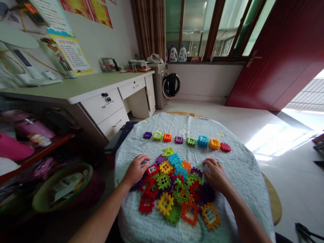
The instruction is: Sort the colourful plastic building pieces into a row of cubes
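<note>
While colourful pieces (177, 185) lie heaped between them, the left fingers (142, 158) and right fingers (210, 162) curl loosely, unclenched.

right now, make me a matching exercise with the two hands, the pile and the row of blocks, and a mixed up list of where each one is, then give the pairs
Things
1. left hand
2. row
3. right hand
4. pile

Places
A. at the pile's right side
B. between the two hands
C. at the pile's left side
D. beyond the pile, farther from the person

Pairs: 1-C, 2-D, 3-A, 4-B
</note>
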`<state>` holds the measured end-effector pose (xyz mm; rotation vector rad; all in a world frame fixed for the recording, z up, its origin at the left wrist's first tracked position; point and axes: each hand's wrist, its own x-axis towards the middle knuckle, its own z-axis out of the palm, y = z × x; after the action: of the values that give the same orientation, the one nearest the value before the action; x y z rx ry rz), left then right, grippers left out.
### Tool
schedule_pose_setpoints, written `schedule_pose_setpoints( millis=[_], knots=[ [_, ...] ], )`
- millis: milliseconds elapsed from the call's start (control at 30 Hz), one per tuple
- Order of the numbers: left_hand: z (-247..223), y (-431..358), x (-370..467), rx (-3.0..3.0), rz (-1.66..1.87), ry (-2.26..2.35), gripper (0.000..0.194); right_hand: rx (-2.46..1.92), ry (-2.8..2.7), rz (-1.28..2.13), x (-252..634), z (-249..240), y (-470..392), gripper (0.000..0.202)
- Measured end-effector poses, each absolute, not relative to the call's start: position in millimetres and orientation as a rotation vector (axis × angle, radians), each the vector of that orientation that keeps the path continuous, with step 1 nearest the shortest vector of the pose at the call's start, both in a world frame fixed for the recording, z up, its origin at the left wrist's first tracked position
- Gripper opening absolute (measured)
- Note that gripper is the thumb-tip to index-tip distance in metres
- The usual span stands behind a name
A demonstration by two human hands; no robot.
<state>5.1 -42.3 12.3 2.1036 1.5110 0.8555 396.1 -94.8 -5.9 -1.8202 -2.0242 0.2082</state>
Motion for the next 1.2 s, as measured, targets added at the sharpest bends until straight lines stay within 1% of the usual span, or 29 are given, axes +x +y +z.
schedule_pose_setpoints(
  millis=[233,400,500,633,767,933,1033,1200],
  knots=[
    [11.8,-39.7,6.3,2.102,0.871,1.560,0.019,-1.836,-2.028,0.172,394.6,-7.1,-94.4,0.026],
    [28.8,-31.5,13.5,2.268,0.607,1.560,0.016,-1.834,-2.018,0.169,393.3,-5.9,-94.1,0.024],
    [46.4,-27.7,33.3,2.366,0.529,1.558,0.017,-1.834,-2.021,0.173,393.3,-5.0,-94.0,0.024],
    [59.5,-28.4,76.7,2.499,0.431,1.336,0.020,-1.838,-2.027,0.175,393.7,-4.3,-93.9,0.024],
    [53.7,-29.2,110.6,2.539,0.329,1.256,0.029,-1.831,-2.037,0.174,394.3,-5.3,-93.6,0.024],
    [41.0,-26.7,121.4,2.539,0.246,1.322,0.019,-1.819,-2.034,0.163,394.6,-6.6,-93.0,0.023],
    [37.7,-24.2,120.1,2.464,0.297,1.364,0.023,-1.811,-2.037,0.160,394.4,-5.8,-92.5,0.022],
    [37.6,-14.9,112.5,2.165,0.663,1.446,0.032,-1.819,-2.046,0.182,394.3,-4.7,-92.4,0.022]
  ],
)
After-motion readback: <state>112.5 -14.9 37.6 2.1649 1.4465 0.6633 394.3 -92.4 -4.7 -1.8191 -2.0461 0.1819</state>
